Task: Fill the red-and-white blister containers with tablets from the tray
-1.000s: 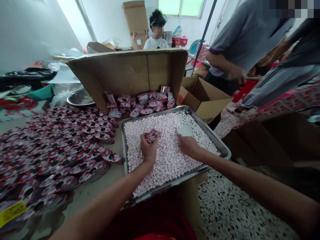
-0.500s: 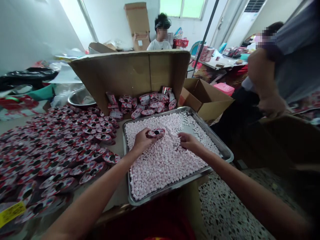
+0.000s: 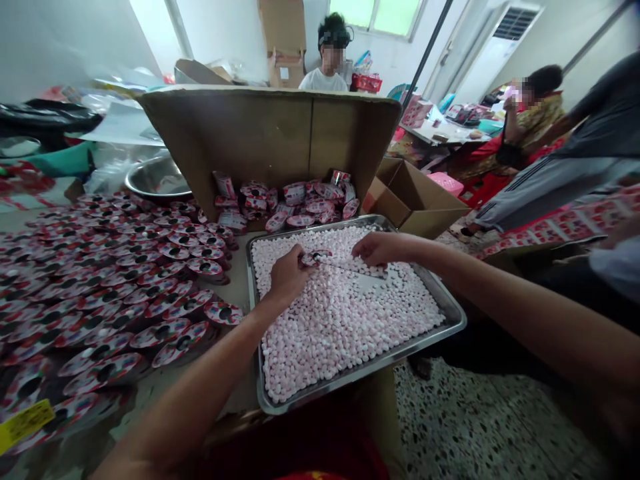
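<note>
A metal tray (image 3: 453, 319) is spread with small white and pinkish pellets (image 3: 320, 327). Over its back left part my left hand (image 3: 290, 272) grips a red and white printed container (image 3: 316, 256) with a hole in its top. To the right of it my right hand (image 3: 369, 248) is low over the pellets, fingers bent together; what they hold, if anything, is too small to make out. Many similar containers (image 3: 125, 280) stand in rows left of the tray. More of them lie in an upright cardboard box (image 3: 270, 137) behind it.
A metal bowl (image 3: 157, 179) sits behind the rows. An open carton (image 3: 435, 200) is at the tray's back right. One person (image 3: 325, 77) sits behind the box; others are at the right, near a cluttered table (image 3: 445, 132).
My right hand has moved back over the tray, and a bare patch shows among the pellets near it. My left hand still holds the container. The person at the right has moved away.
</note>
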Motion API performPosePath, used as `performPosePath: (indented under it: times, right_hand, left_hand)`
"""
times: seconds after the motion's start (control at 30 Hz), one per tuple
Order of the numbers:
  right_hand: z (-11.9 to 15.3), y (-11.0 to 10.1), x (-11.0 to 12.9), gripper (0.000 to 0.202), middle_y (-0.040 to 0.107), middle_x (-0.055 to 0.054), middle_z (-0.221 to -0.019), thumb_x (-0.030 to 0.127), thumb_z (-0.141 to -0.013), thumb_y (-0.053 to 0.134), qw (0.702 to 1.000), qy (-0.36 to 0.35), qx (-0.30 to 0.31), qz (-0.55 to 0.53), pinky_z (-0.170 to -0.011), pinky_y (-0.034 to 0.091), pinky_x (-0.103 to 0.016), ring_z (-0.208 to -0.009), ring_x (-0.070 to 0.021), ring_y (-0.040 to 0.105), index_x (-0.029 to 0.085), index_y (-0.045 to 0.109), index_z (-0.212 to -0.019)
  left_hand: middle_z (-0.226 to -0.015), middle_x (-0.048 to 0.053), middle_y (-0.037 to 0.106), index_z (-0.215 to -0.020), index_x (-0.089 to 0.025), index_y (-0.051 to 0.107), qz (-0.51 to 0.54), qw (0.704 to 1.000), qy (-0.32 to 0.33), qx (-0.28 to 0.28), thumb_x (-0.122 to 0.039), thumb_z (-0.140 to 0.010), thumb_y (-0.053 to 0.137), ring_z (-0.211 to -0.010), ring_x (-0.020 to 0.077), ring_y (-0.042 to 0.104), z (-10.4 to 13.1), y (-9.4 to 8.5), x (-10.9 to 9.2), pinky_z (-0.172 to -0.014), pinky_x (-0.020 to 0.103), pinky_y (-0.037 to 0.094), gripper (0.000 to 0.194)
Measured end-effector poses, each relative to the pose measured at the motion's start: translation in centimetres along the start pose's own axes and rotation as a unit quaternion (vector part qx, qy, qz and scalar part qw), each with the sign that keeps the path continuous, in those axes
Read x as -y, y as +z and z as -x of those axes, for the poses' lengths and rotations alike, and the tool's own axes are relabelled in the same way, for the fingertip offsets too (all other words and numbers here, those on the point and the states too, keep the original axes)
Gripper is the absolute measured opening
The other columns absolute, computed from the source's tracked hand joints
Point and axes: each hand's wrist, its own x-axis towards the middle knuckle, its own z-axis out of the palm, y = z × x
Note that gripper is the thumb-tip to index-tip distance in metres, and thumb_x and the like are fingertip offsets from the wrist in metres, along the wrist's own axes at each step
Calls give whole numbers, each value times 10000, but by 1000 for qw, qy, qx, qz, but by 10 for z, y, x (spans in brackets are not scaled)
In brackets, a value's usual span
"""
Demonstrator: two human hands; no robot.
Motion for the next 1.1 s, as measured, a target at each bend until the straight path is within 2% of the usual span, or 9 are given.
performPosePath:
  times: [0.17, 0.33, 0.47, 0.57, 0.67, 0.83, 0.9, 1.0, 1.1]
  right_hand:
    - [-17, -20, 36, 296, 577, 51, -548, 94, -607, 664, 992, 64, 27, 102, -464, 396, -194, -482, -80, 495, 153, 716, -893]
    - [-23, -23, 62, 169, 605, 28, -569, 98, -626, 758, 987, 106, 80, 90, -475, 389, -197, -479, -75, 507, 139, 742, -790]
    - [-11, -28, 74, 175, 637, 17, -614, 37, -619, 757, 988, 139, 38, 56, -524, 403, -206, -515, -78, 539, 102, 742, -781]
    - [8, -37, 56, 214, 654, 21, -626, 86, -646, 745, 991, 106, 26, 76, -537, 403, -206, -540, -87, 551, 120, 760, -857]
    - [31, -37, 5, 264, 640, 28, -595, 159, -701, 694, 984, 70, -27, 161, -524, 383, -209, -541, -103, 549, 157, 767, -955]
    - [37, 10, -85, 249, 725, -73, -804, 184, -773, 626, 876, 191, -267, 352, -624, 403, -265, -756, -199, 660, 183, 752, -988]
    - [23, 35, -96, 249, 736, -148, -899, 183, -827, 597, 855, 210, -297, 369, -682, 427, -290, -848, -244, 684, 139, 731, -1031]
    - [-7, 61, -87, 255, 734, -196, -969, 178, -865, 570, 870, 186, -299, 345, -743, 442, -294, -914, -262, 689, 99, 694, -1073]
    - [-27, 69, -75, 290, 731, -192, -1003, 149, -858, 544, 882, 171, -306, 316, -752, 439, -288, -938, -260, 685, 116, 668, -1117]
  left_hand:
    - [-846, 25, 681, -935, -247, 587, -32, 999, -8, 0, -458, -774, 728, -778, 205, 606, 7, 1, 5, -641, 268, 337, 301]
    - [-896, 45, 693, -984, -243, 599, -42, 999, 11, -6, -364, -768, 746, -841, 230, 621, 10, 4, 8, -680, 288, 373, 288]
    - [-1004, 64, 707, -1126, -257, 596, -37, 999, 26, -3, -296, -788, 721, -940, 255, 633, 12, 8, 7, -772, 319, 422, 362]
    - [-1123, 71, 697, -1190, -265, 608, -16, 998, 51, 12, -256, -799, 701, -1050, 259, 623, 11, 10, 6, -880, 333, 441, 402]
    - [-1120, 79, 688, -1161, -245, 637, 22, 999, 37, 5, -313, -827, 684, -1063, 253, 619, 9, 15, 7, -918, 333, 448, 344]
    - [-1142, 112, 658, -1204, -179, 600, 113, 988, -11, -102, -312, -862, 651, -1063, 237, 608, 3, 37, 3, -938, 326, 458, 371]
    - [-1159, 114, 653, -1203, -175, 585, 145, 982, -24, -118, -295, -863, 651, -1067, 226, 609, -2, 50, -7, -950, 321, 457, 366]
    - [-1130, 90, 681, -1204, -202, 560, 199, 973, -71, -92, -323, -881, 638, -1013, 204, 641, -10, 70, -31, -916, 308, 475, 354]
    - [-1102, 80, 707, -1212, -209, 543, 248, 963, -94, -53, -342, -880, 648, -985, 199, 663, -13, 84, -54, -883, 297, 487, 374]
